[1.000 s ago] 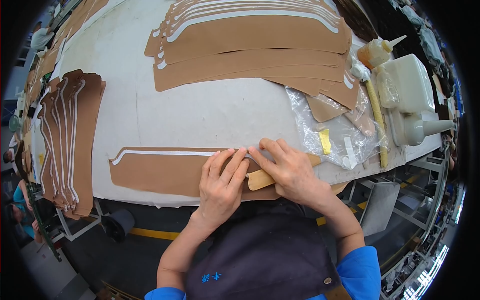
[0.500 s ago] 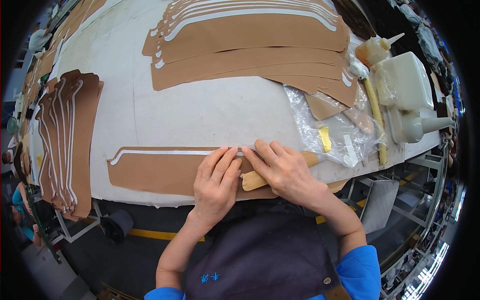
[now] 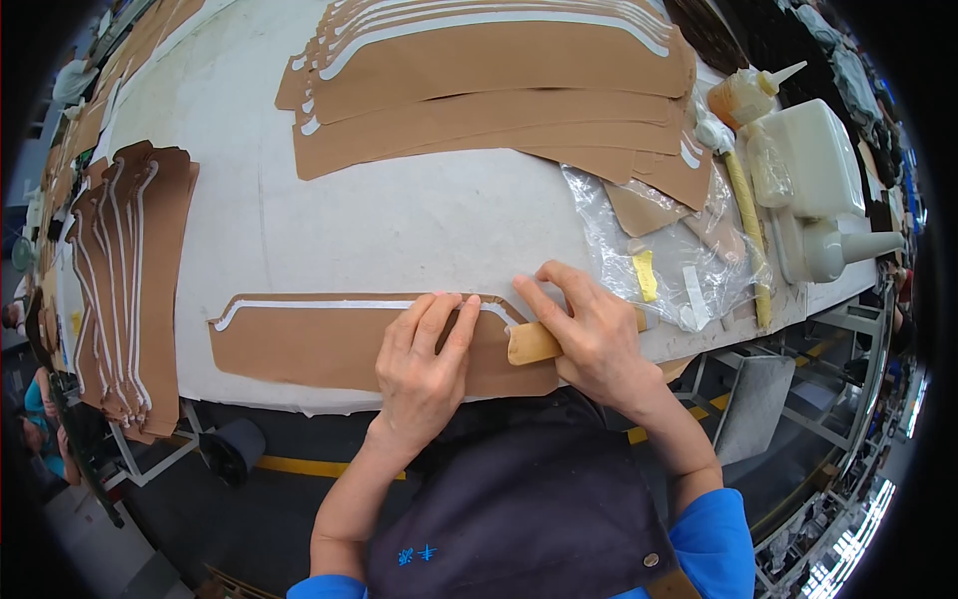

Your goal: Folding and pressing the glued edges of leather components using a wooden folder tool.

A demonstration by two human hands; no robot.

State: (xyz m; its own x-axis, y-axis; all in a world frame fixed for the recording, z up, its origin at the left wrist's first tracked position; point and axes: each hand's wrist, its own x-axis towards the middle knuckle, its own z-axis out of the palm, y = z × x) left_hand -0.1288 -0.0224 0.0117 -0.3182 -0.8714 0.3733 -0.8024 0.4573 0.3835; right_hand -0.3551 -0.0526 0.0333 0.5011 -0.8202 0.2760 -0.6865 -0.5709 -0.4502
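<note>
A long brown leather-like piece [image 3: 289, 344] lies flat along the table's near edge. White tape [image 3: 329, 303] runs just inside its upper edge and bends down at both ends. My left hand [image 3: 424, 349] rests on the piece, fingers stretched out, tips at the taped edge; nothing is in it. At the piece's right end, my right hand [image 3: 597, 334] holds a flat wooden stick [image 3: 533, 344] under its palm, the blunt end poking out to the left. Its thumb and index finger are raised apart above the table, off the tape.
Overlapping brown taped pieces [image 3: 499, 70] lie at the far side. Another stack [image 3: 165, 270] hangs over the left edge. To the right are a clear plastic bag [image 3: 599, 235], a yellow rod [image 3: 746, 235], a glue bottle [image 3: 740, 98] and white plastic containers [image 3: 813, 160].
My right hand has moved right with the wooden stick, away from my left hand, uncovering the tape's right end. My left hand has shifted slightly left, its fingers spreading.
</note>
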